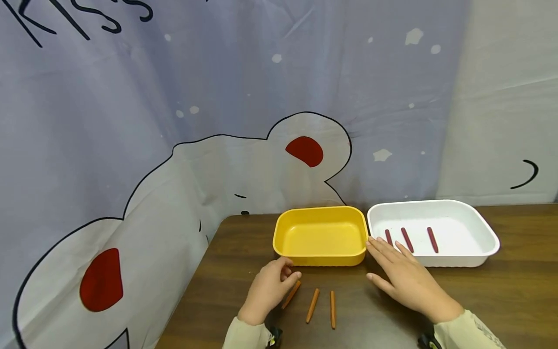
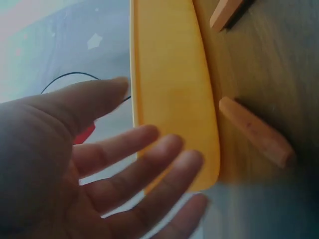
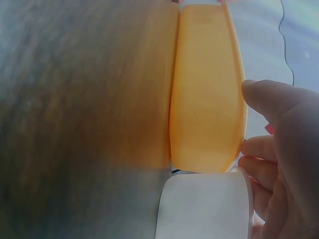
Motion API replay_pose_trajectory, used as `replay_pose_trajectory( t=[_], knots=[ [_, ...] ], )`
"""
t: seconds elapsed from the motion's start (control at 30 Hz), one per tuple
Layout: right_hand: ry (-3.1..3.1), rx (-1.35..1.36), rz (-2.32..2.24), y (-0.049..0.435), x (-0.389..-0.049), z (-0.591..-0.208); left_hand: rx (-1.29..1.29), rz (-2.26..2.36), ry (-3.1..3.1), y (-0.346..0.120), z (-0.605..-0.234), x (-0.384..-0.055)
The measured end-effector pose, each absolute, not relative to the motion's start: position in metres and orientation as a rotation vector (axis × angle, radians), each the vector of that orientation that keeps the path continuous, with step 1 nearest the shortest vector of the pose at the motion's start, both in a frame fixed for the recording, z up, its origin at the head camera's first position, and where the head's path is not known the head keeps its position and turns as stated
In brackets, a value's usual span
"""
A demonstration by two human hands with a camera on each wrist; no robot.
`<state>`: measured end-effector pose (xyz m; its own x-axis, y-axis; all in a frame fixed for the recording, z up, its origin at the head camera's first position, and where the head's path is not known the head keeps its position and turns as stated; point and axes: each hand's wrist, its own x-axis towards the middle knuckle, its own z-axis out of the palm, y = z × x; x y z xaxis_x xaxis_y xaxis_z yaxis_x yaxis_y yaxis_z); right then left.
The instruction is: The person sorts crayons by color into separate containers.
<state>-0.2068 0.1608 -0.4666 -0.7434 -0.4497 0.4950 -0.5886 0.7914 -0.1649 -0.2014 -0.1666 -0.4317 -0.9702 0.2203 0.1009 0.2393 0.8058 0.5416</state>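
Seemingly reaching, the empty left hand (image 1: 268, 288) is loose-fingered beside three thin orange sticks (image 1: 312, 306) before a yellow plastic tray (image 1: 320, 237) near the brown wooden table's (image 1: 235, 252) back-left corner, the empty right hand (image 1: 410, 281) straight-fingered by a white plastic tray (image 1: 462, 235); lifting a stick would call for a pinch.

The yellow tray (image 1: 320, 237) and white tray (image 1: 462, 235) look smooth plastic, table (image 1: 244, 252) sleek wood, backdrop (image 1: 240, 72) creased cloth.

Your right hand (image 1: 407, 278) hides the near end of the leftmost red stick (image 1: 388, 236); your head view cuts off the near edge of the bench (image 1: 357, 315).
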Motion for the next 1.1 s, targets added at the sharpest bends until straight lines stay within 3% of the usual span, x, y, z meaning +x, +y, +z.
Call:
replay_pose_trajectory(
  t=[0.4, 1.1],
  knots=[
    [-2.512, 0.800, 0.424, 0.162, -0.208, -0.470, -0.287, -1.033, -3.146, -0.166, -0.439, -0.202],
    [-2.500, 0.815, 0.419, 0.164, -0.211, -0.472, -0.395, -0.764, -3.081, -0.165, -0.449, -0.201]
  ],
)
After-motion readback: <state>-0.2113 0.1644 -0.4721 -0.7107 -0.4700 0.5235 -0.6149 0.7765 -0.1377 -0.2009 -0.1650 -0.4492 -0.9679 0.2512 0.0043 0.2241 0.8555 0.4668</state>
